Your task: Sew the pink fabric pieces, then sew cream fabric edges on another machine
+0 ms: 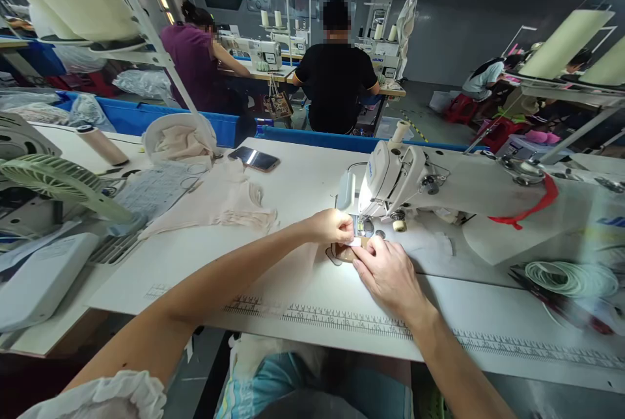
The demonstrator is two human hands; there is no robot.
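Note:
A white sewing machine [385, 178] stands on the table, its lamp lighting the needle area. Left of the needle, my left hand [332, 227] is closed in a pinch on a small white piece [355, 241], which looks like a label or a scrap of cloth. My right hand [388, 269] is just in front of the presser foot, its fingers curled and pressed together near the same piece. What those fingertips grip is hidden. Under the hands lies a small brown piece [344, 252] with a dark cord or edge beside it. Pale, sheer fabric [293, 269] spreads to the left.
Stacked beige cut fabric [234, 201] lies on the left, near a phone [254, 159] and a green fan [63, 178]. A printed ruler [342, 323] runs along the table's front edge. Coiled white cord [571, 278] sits at right. Co-workers sit at machines beyond a blue trough [312, 138].

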